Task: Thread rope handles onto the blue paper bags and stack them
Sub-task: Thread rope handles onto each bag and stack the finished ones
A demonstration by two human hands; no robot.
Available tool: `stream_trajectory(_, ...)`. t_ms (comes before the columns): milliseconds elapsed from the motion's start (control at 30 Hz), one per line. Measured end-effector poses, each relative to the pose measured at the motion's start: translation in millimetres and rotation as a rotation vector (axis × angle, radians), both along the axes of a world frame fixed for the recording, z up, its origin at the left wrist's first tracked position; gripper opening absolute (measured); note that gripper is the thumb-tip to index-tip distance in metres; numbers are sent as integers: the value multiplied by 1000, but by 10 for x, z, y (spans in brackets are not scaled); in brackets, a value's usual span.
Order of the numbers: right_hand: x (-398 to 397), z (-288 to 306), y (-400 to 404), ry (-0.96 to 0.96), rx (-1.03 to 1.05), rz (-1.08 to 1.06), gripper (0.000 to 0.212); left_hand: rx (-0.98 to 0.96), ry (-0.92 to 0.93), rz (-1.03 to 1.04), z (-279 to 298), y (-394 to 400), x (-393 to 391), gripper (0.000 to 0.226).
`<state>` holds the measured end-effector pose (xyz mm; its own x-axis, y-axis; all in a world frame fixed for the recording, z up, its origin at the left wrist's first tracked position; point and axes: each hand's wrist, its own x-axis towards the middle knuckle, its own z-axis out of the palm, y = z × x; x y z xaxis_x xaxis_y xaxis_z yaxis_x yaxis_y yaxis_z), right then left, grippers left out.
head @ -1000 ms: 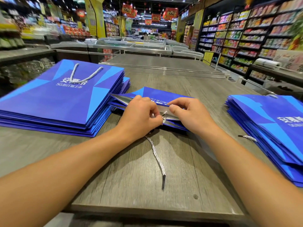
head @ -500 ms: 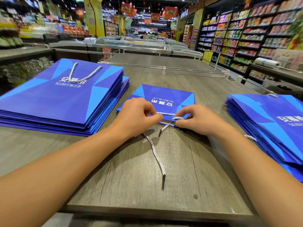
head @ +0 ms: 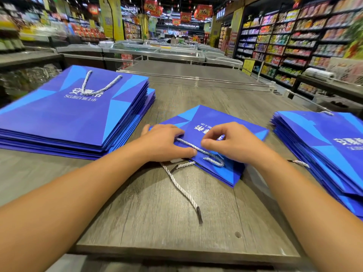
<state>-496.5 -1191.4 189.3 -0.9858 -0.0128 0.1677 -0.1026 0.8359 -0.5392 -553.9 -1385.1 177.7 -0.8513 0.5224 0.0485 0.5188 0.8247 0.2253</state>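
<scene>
Left hand (head: 167, 144): palm down, fingers curled loosely, thumb tip pressed forward toward the right hand. Right hand (head: 233, 143): palm down, index finger arched high, thumb and fingers bent in a pinching pose. Both forearms bare, reaching forward from the lower corners and converging, hands nearly touching at centre.
</scene>
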Motion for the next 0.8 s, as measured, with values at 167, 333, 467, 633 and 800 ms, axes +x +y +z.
stream_trajectory(167, 2, 23, -27, -156, 105, 89, 10, -13, -28, -94, 50, 30, 73, 85)
stream_trajectory(333, -13, 18, 21, -119, 115, 66, 14, -11, -33, -100, 39, 23, 48, 77)
stream_trajectory(467, 2, 44, 34, -143, -326, 83, 20, -30, -57, -112, 37, 27, 58, 81)
stream_trajectory(633, 4, 54, -40, -92, -611, 72, 20, -28, -67, -111, 49, 44, 93, 83)
stream_trajectory(800, -55, 98, 18, -43, -988, -41, 17, -68, -107, -12, 37, 29, 49, 106)
